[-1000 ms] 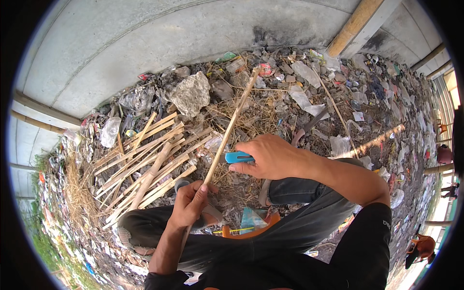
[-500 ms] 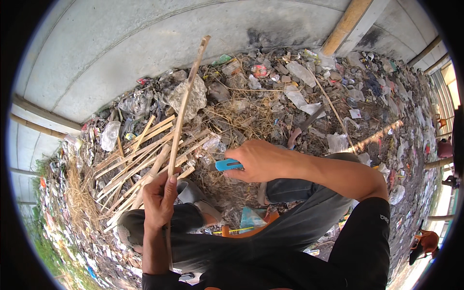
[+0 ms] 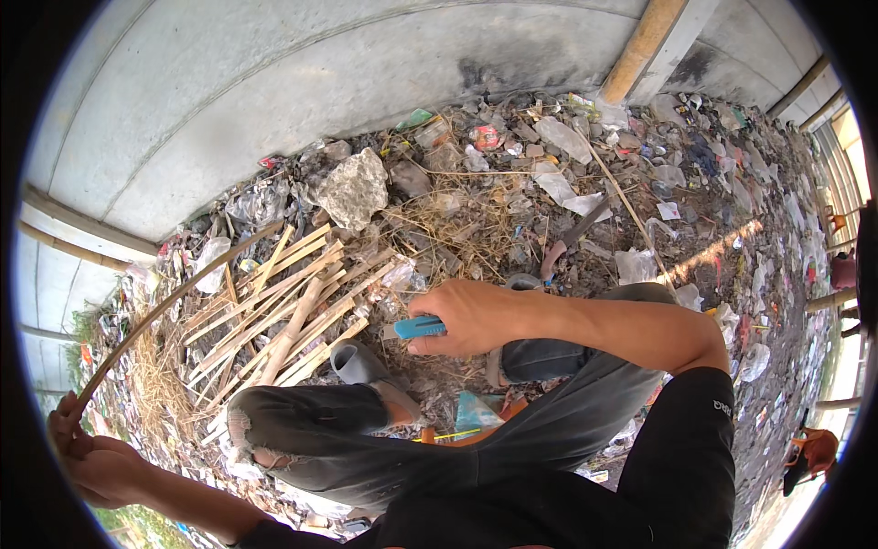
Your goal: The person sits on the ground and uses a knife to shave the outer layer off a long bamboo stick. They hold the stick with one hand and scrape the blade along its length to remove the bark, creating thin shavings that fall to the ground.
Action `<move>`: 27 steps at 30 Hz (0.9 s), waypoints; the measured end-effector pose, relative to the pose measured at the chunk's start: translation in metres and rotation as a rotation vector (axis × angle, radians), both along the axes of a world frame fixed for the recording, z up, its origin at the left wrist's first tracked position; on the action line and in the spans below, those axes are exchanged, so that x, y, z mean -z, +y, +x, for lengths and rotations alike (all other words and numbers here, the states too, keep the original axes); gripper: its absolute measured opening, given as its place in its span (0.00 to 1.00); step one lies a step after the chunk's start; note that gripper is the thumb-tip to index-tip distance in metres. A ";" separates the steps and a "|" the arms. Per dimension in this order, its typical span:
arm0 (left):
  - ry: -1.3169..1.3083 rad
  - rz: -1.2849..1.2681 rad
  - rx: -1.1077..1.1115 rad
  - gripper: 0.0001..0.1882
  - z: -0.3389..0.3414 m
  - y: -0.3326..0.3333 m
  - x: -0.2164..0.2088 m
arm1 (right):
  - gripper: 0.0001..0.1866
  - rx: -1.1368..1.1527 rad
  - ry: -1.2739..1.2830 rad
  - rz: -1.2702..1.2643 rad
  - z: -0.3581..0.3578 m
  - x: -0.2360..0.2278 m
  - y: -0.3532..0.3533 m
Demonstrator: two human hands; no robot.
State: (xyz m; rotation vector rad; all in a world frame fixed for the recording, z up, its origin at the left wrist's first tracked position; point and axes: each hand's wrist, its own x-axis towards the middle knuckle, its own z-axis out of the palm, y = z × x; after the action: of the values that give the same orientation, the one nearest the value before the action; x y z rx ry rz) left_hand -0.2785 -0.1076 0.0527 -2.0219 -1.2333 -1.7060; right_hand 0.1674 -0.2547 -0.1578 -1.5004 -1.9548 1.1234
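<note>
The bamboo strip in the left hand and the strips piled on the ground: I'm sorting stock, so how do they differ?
The held bamboo strip is long, thin, dark and bowed; the piled strips are shorter, paler and straight. The left hand lifts its strip off the ground by one end, while the pile lies flat amid litter. Both look like split bamboo. The right hand holds a blue utility knife.

Left hand (image 3: 96, 462) swings far out to the person's left, arm stretched, fingers curled tight in a grip. Right hand (image 3: 471, 316) sits centre, forearm bent across the knees, fingers closed.
</note>
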 end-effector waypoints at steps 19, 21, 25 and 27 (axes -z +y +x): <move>-0.765 -0.997 1.167 0.21 0.188 -0.158 0.245 | 0.18 0.753 0.968 -0.160 0.009 -0.016 0.010; -0.714 -1.028 1.179 0.22 0.186 -0.161 0.251 | 0.18 0.733 0.916 -0.127 0.011 -0.017 0.012; -0.778 -1.191 1.161 0.39 0.194 -0.170 0.245 | 0.19 0.751 0.840 -0.028 0.012 -0.013 0.012; -0.869 -1.354 1.108 0.47 0.201 -0.182 0.231 | 0.19 0.731 0.774 0.012 0.013 -0.016 0.013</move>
State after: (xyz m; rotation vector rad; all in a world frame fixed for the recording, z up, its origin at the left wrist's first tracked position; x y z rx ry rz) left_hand -0.0779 -0.2892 -0.1787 -3.2460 -2.1482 -2.9285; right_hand 0.1801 -0.2421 -0.1419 -1.3063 -0.7955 1.0937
